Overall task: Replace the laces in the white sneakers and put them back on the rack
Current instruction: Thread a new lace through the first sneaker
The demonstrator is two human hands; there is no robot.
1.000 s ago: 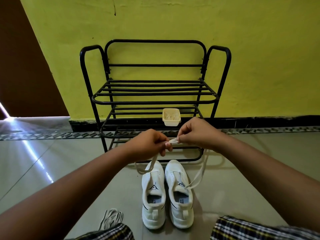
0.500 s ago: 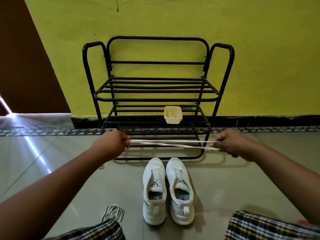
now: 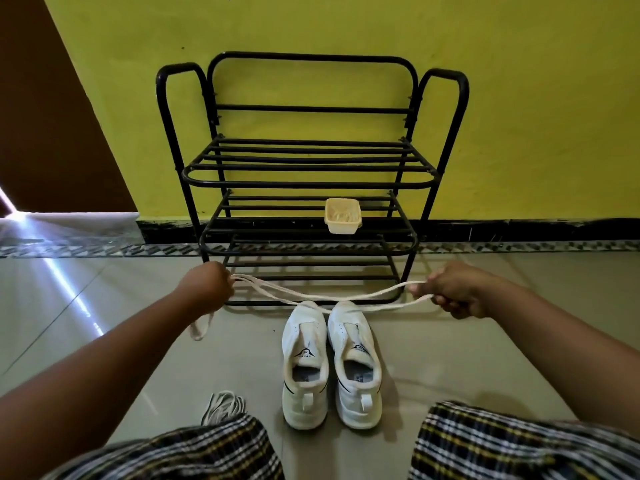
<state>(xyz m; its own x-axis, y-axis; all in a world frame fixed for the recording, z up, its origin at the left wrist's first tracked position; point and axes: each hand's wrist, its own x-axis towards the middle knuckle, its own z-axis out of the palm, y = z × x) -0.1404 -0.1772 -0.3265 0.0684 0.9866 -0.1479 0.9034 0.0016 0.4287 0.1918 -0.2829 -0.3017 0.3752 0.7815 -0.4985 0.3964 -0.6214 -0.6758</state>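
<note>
The person's left hand (image 3: 207, 285) and right hand (image 3: 457, 289) are held well apart, each with fingers curled around one end of a flat white shoelace (image 3: 322, 296) doubled into two strands. The strands sag between the hands, dipping just above the toes of the pair of laceless white sneakers (image 3: 330, 362), and a short loop hangs below the left hand. The sneakers stand side by side on the grey tiled floor (image 3: 450, 358), toes toward the black metal three-tier shoe rack (image 3: 308, 181) against the yellow wall. A small cream plastic tub (image 3: 343, 216) sits on the rack's middle shelf. A bundled white lace (image 3: 223, 407) lies on the floor left of the sneakers.
</note>
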